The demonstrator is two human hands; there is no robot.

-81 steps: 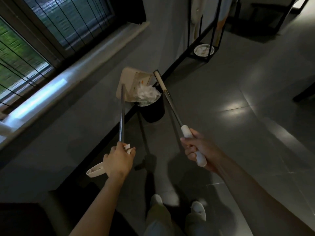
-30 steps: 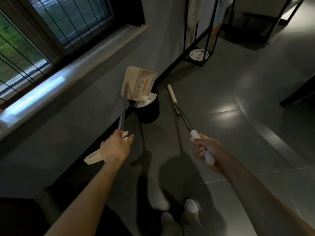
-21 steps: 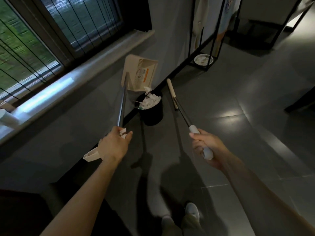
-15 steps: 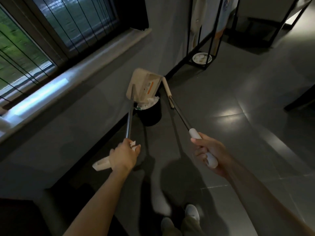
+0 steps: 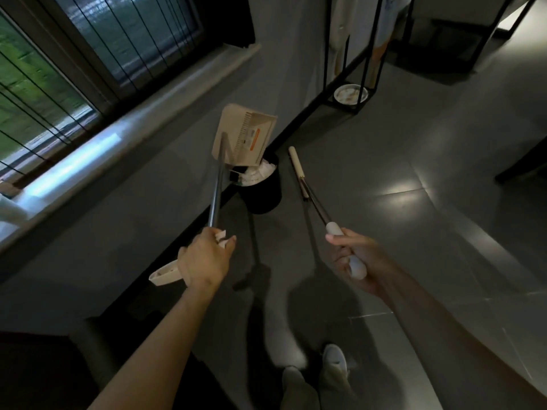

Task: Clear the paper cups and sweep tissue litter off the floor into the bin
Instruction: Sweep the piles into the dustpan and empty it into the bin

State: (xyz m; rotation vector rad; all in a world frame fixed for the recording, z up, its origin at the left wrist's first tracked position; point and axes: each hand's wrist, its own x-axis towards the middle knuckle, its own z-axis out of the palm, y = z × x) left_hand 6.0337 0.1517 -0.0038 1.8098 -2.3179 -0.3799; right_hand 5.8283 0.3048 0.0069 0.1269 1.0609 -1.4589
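Observation:
My left hand [image 5: 204, 261] grips the metal pole of a beige long-handled dustpan [image 5: 244, 134], whose pan is tipped up just above a black bin [image 5: 262, 192] by the wall. White tissue litter [image 5: 259, 174] fills the top of the bin. My right hand [image 5: 353, 255] grips the white handle of a broom [image 5: 299, 170]; its beige head hangs just right of the bin, above the floor.
A window with a pale sill [image 5: 118, 137] runs along the left wall. A black metal rack [image 5: 349, 54] with a white bowl [image 5: 350, 94] at its base stands further back. My feet [image 5: 313, 374] are on the grey tiled floor. A dark piece of furniture [image 5: 521, 167] is at the right edge.
The dustpan has tilted and shaken over the bin, dropping tissue in. The broom head swung from beside the pan out to the bin's right.

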